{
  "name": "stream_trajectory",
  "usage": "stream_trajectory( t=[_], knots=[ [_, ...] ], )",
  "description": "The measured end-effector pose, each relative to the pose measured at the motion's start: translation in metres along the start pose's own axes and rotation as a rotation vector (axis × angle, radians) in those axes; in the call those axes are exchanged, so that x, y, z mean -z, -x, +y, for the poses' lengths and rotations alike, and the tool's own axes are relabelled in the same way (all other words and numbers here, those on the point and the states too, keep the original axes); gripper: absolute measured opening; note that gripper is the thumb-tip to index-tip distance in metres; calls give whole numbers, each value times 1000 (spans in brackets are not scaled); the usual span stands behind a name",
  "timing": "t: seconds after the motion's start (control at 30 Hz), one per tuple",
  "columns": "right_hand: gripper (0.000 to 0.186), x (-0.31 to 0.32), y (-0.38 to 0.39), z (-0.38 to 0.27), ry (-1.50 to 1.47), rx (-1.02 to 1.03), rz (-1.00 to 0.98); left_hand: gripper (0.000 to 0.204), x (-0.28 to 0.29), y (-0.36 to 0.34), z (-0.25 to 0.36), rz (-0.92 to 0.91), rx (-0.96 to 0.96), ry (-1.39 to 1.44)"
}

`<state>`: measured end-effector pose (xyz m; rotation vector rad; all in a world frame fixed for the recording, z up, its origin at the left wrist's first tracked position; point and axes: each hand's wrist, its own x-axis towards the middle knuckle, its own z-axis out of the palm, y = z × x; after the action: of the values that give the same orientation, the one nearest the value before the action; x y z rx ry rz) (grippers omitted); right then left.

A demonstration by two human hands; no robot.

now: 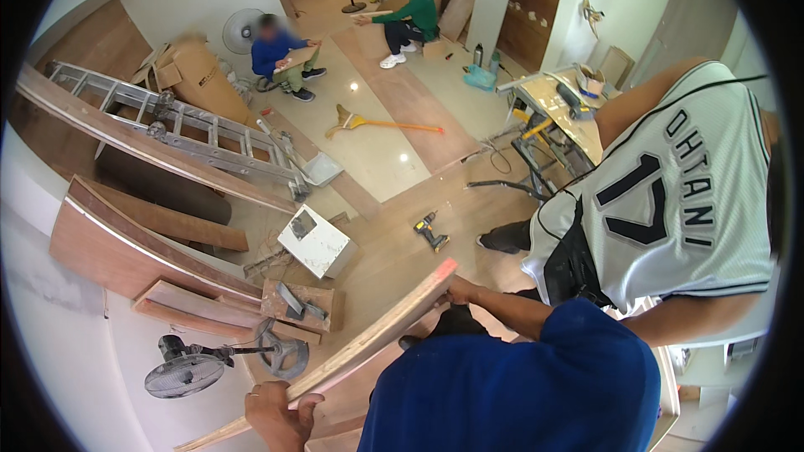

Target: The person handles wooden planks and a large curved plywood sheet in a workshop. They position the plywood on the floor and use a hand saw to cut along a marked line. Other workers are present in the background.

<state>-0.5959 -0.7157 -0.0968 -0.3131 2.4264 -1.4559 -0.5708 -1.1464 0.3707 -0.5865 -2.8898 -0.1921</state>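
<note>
My left hand (pixel 276 414) grips a long wooden board (pixel 377 331), held on edge and running diagonally across the bottom, with its thumb and fingers round the board. My right hand (pixel 459 291) is closed on the same board near its pink-tipped upper end, partly hidden behind it. My blue-sleeved right arm reaches in from the lower right. Beyond the board a drill (pixel 431 230) lies on the floor, near a white box-like object (pixel 314 241).
A co-worker in a white jersey (pixel 670 167) stands close right, by a tool-laden stand (pixel 553 100). Two people (pixel 276 59) (pixel 410 12) sit farther back with boards. A ladder (pixel 193 130), curved panels (pixel 151 247) and standing fan (pixel 184 368) line the left. An orange-handled broom (pixel 385 125) lies ahead.
</note>
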Motion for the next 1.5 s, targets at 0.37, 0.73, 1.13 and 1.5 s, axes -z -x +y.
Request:
stream_trajectory(
  t=[0.37,0.73,1.13,1.5],
  knots=[
    [50,33,-12,-130,164,10,-138,73,12,32,-69,270,40,-130],
    [48,145,-2,-253,-117,-134,111,74,118,-29,-81,464,280,121],
    [50,237,0,-322,-401,134,673,73,163,-126,-101,807,167,63],
    [57,321,37,-293,-219,179,978,77,52,-289,-149,920,26,381]
  ],
)
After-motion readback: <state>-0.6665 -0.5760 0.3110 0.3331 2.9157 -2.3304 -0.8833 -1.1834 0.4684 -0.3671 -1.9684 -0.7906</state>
